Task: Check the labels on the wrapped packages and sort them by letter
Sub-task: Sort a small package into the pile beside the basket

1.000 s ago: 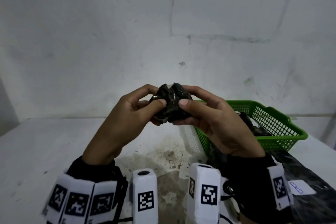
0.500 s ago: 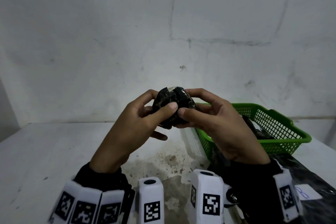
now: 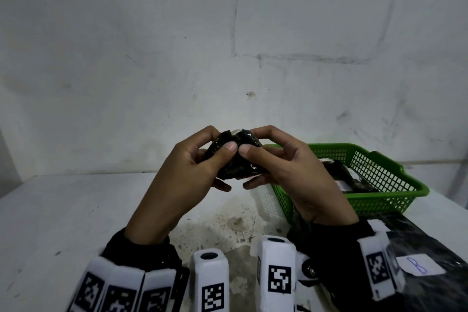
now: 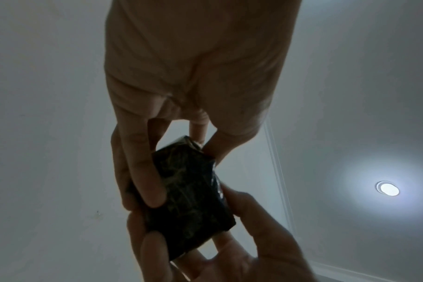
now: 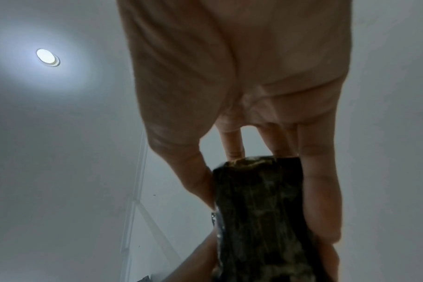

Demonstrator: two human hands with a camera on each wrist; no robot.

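Note:
A small package wrapped in crinkled black plastic [image 3: 235, 163] is held up in the air in front of me, above the white table [image 3: 63, 210]. My left hand [image 3: 200, 159] grips its left side, thumb on the near face. From the right, my right hand [image 3: 268, 157] grips it the same way, and the two thumbs nearly touch. A sliver of white shows at the package's top edge; no letter is readable. The left wrist view shows the dark package [image 4: 188, 192] pinched between both hands, and the right wrist view shows the package [image 5: 258, 215] from below.
A green mesh basket [image 3: 379, 197] on the right holds dark wrapped packages, one with a white label. A white basket [image 3: 263, 200] sits against its left side. At lower right lies a black wrapped package [image 3: 430, 248] with a white label [image 3: 417, 265] marked B.
Both hands have turned the package a little between the fingers. The view has tilted, so the hands sit lower in the frame. Both grips are unchanged.

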